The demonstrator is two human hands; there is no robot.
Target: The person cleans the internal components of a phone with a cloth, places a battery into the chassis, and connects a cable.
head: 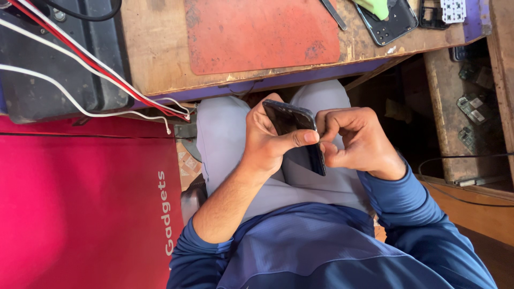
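A black smartphone (pixel 293 128) is held edge-up over my lap, below the front edge of the wooden bench. My left hand (pixel 266 140) grips it from the left, thumb stretched across its face. My right hand (pixel 357 140) is at the phone's right edge, fingers curled, with thumb and forefinger pinching at that edge. Whether anything small is between those fingers I cannot tell. Both forearms wear blue sleeves.
A worn wooden bench (pixel 155 48) carries a red mat (pixel 257 32), a dark phone back shell (pixel 388 21) and a metal tool (pixel 334 13). A black box with red and white wires (pixel 59 59) sits left. A red panel (pixel 80 208) fills the lower left. Small parts lie on a shelf (pixel 471 112) at right.
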